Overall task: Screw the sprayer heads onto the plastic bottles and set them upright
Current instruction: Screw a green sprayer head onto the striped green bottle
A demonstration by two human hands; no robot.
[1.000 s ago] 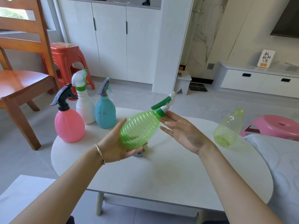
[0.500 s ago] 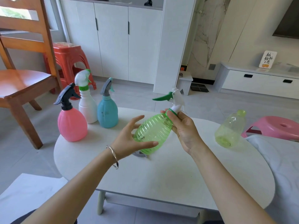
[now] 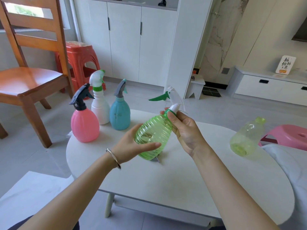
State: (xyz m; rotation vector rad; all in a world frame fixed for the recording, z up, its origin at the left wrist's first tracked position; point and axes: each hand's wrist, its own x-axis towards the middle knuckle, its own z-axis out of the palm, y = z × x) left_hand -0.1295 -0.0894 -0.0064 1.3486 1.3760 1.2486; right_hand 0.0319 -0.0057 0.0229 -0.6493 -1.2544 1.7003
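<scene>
A ribbed green bottle point(image 3: 153, 133) is tilted above the white table point(image 3: 174, 180). My left hand point(image 3: 132, 145) cups its body from below. My right hand point(image 3: 184, 130) pinches the green collar of the white sprayer head point(image 3: 173, 98) that sits on its neck, green trigger pointing left. Three bottles with sprayer heads stand upright at the table's far left: pink point(image 3: 84, 125), white point(image 3: 99, 107) and blue point(image 3: 120, 115). A pale green bottle point(image 3: 245, 136) without a head lies tilted at the table's right edge.
A small grey object point(image 3: 156, 159) lies on the table under the held bottle. A wooden chair point(image 3: 31, 80) and red stool point(image 3: 79, 63) stand at the left. A pink stool point(image 3: 289, 136) and a white cushion point(image 3: 295, 171) are on the right.
The green bottle has tipped more upright. My right hand went from open beside the neck to pinching the collar, and the sprayer's trigger has swung round to point left.
</scene>
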